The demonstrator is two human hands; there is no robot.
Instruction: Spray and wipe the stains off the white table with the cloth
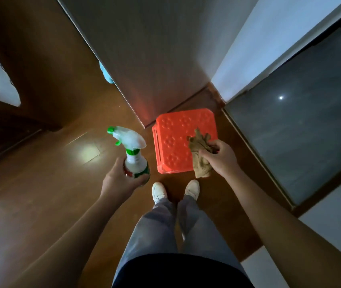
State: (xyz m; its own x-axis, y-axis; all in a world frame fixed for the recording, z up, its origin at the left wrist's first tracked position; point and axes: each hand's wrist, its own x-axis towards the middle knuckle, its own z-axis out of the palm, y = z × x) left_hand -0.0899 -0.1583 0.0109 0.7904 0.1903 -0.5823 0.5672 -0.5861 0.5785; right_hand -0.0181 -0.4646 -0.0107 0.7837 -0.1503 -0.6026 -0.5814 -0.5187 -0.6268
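Nearest the camera are two legs in grey trousers and two white shoes [175,191] planted on the wooden floor [40,194]. Just ahead, the left hand [121,179] has its grip wrapped round the body of one spray bottle [133,154], nozzle pointing away to the left. The right hand [221,156] has its grip bunched on one brown cloth [199,154], which hangs over the near edge of one red stool [175,140]. The stool stands on the floor against a grey upright panel [155,59], with a dark glass surface [300,121] to the right.

No white worktop with stains can be picked out for certain here, so I cannot tell where it stands. Judging by that, both tools are in hand but no spraying or wiping has begun: the whole of the cleaning appears to be left, starting with getting to the worktop.
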